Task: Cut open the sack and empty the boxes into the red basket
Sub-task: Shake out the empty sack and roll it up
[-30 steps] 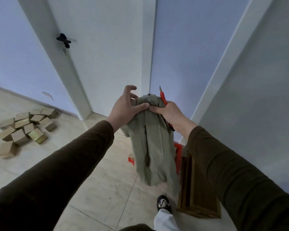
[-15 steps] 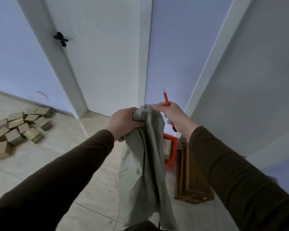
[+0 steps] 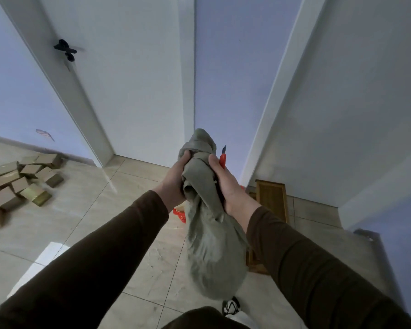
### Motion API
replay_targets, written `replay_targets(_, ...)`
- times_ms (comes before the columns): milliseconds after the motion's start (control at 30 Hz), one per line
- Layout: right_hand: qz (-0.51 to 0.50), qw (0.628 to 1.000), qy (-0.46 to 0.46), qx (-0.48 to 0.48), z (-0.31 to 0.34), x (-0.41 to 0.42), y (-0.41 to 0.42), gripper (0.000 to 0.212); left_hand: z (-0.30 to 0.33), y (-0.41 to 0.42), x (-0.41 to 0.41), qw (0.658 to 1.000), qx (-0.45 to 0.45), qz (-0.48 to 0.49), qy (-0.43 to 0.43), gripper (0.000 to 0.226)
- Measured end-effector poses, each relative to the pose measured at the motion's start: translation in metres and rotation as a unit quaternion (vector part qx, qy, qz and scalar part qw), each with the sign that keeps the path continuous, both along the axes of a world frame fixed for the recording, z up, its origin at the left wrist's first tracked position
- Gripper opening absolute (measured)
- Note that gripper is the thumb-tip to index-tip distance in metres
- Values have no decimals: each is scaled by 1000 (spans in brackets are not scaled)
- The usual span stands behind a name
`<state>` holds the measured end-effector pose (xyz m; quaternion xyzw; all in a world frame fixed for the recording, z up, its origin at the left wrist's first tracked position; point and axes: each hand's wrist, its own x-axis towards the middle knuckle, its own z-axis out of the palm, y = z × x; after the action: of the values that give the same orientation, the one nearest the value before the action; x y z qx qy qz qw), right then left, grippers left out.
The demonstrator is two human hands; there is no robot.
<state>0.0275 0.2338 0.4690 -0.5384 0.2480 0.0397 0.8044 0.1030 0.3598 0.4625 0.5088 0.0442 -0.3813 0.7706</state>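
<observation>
Two hands work at chest height: our left hand (image 3: 176, 179) is clenched round the bunched neck of the sack (image 3: 209, 236), and our right hand (image 3: 226, 186) presses the cloth from the other side with its fingers (image 3: 212, 163) wrapped about a red knife (image 3: 222, 156), whose blade tip stands up just beyond them, beside the crumpled top of the sack. Below our fists the sack hangs limp and rounded; we cannot tell whether any boxes are left inside it. Under our left wrist a scrap of the red basket (image 3: 179, 214) shows, mostly hidden behind the cloth, so the sack hangs roughly over it. We judge the step in hand to be shaking or wringing out the last of the load. To do it well we should keep the open end pointed down at the basket, since from here we cannot see which end is cut, and keep the blade turned away from our left fingers (image 3: 184, 157), which sit close across the cloth. Sliding our grip toward the closed end would let the contents fall more freely. Beyond our left arm a pile of cardboard boxes (image 3: 22, 179) lies on the floor, well apart from the basket. No brand, label or writing can be read on the sack, knife or boxes.
</observation>
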Motion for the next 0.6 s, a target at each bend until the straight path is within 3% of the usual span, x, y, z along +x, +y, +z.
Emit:
replay_targets(33, -17, 1000, -8, 11, 2, 0, -1, 55, -4, -3, -3, 1000, -8, 4, 14, 64)
replay_targets(100, -48, 999, -21, 14, 2, 2, -5, 51, -5, -9, -8, 998, 59, 10, -11, 65)
replay_targets(233, -73, 995, -65, -15, -3, 6, -10, 59, -5, -12, -2, 947, 240, 112, -181, 35)
replay_targets(300, -85, 991, -73, -76, -6, 7, -12, 59, 0, -12, 3, 929, 269, 79, -241, 21)
replay_targets(367, -92, 985, -54, -133, -10, 9, -12, 54, 11, -13, 1, 941, 259, 16, -215, 34)
replay_targets(433, -89, 992, -29, -89, -12, 12, -9, 44, 21, -17, -4, 957, 227, -38, -177, 60)
replay_targets(500, -100, 994, -8, -30, -12, 14, -9, 29, 21, -19, -11, 960, 218, -22, -174, 79)
replay_targets(600, -92, 994, 19, -55, -16, 14, -16, 27, 16, -19, -14, 959, 215, 45, -176, 72)
